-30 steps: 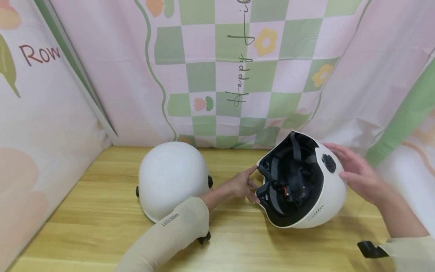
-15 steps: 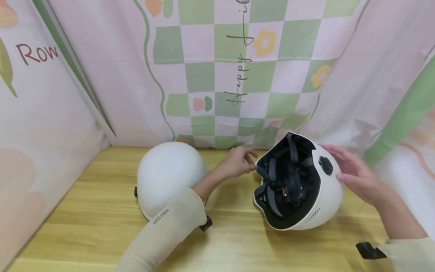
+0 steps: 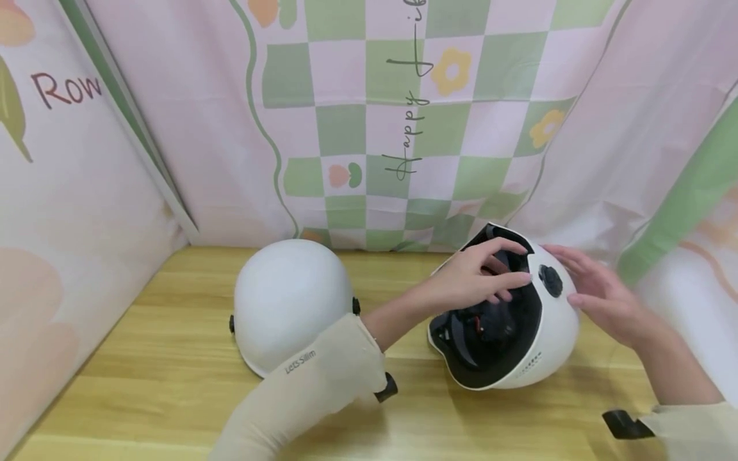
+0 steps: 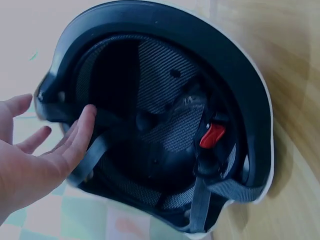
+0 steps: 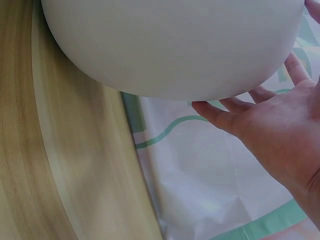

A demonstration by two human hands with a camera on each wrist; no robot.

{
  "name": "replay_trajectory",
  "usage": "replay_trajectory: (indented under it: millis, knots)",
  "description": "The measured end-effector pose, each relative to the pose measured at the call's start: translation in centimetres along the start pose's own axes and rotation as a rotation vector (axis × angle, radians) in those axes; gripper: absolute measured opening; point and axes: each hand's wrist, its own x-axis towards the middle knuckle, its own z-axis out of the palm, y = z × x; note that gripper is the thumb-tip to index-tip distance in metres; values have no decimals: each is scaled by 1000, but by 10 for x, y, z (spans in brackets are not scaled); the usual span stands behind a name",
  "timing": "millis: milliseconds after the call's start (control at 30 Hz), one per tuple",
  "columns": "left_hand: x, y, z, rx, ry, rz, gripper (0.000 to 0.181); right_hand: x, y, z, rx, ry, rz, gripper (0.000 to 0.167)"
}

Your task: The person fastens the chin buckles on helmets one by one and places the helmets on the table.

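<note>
A white helmet [image 3: 556,342] lies on its side at the right of the table, its black-lined opening turned toward the left and front. My left hand [image 3: 469,275] reaches across that opening, fingers loosely extended near the rim beside a round black knob [image 3: 550,280]. In the left wrist view, grey straps [image 4: 95,155] and a red buckle piece [image 4: 212,136] show inside the black lining. Against the outer shell rests my right hand [image 3: 614,304], with fingers spread and fairly straight. The right wrist view shows its fingertips touching the smooth white shell [image 5: 175,50].
A second white helmet [image 3: 291,298] stands dome-up at the left, partly behind my left sleeve [image 3: 311,378]. The wooden table [image 3: 155,384] ends at patterned curtains [image 3: 398,128] behind and at the sides.
My left hand has left the helmet's near-left edge, risen, and moved right across the opening toward the knob. The right hand stays on the shell; the helmet has shifted slightly left.
</note>
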Motion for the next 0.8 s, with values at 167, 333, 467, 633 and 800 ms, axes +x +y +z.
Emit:
replay_trajectory:
  millis: [167, 333, 467, 633, 800]
  knots:
    - [4, -1, 11, -95, -15, -34, 49, -3, 1, -1, -9, 13, 13, 67]
    - [5, 0, 16, -222, -10, -20, 44, -2, 1, 0, -5, 11, -4, 67]
    - [5, 0, 18, -290, 17, -12, 34, 0, 1, 2, -3, 17, -5, 67]
    - [3, 0, 16, -386, 50, -18, 34, 0, 1, 3, -18, 30, 28, 66]
    - [2, -2, 10, -452, 87, -10, 34, -3, 4, 1, 8, 35, 44, 64]
